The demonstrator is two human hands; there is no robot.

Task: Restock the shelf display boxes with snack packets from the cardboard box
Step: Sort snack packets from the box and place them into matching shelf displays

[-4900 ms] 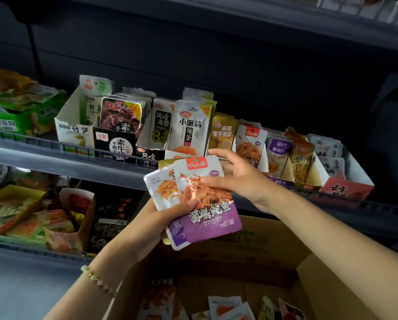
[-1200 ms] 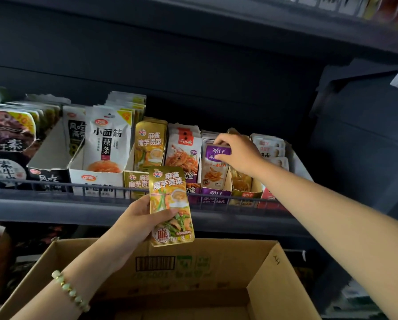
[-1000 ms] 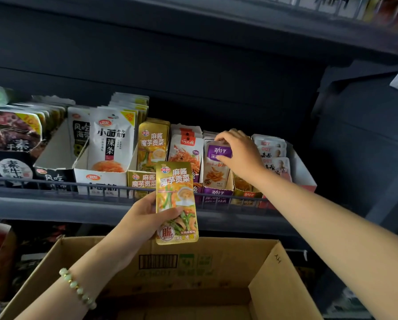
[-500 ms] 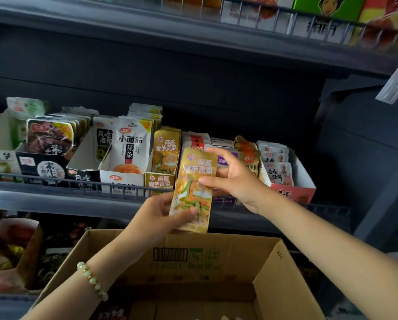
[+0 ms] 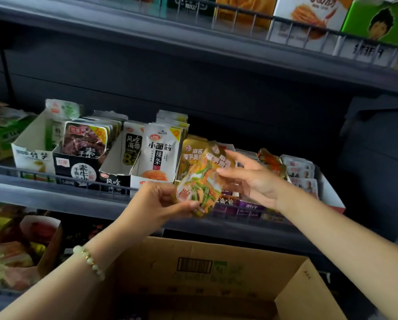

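A gold snack packet (image 5: 201, 181) with green and orange vegetables printed on it is held tilted in front of the middle shelf. My left hand (image 5: 161, 204) grips its lower end. My right hand (image 5: 253, 179) pinches its upper right edge between thumb and fingers. Just behind it stands the gold display box (image 5: 191, 153) with matching packets. The open cardboard box (image 5: 216, 273) sits below, and its inside is mostly dark.
Along the wire-fronted middle shelf (image 5: 55, 181) stand several display boxes: a white noodle-snack box (image 5: 158, 153), a black box (image 5: 82, 162), purple packets (image 5: 246, 206) and a red-and-white box (image 5: 308, 179) at right. More goods fill the upper shelf (image 5: 308, 26) and the lower left.
My right hand left the purple packets on the shelf and took hold of the gold packet's top. The packet has risen and tilted toward the shelf, now held by both hands.
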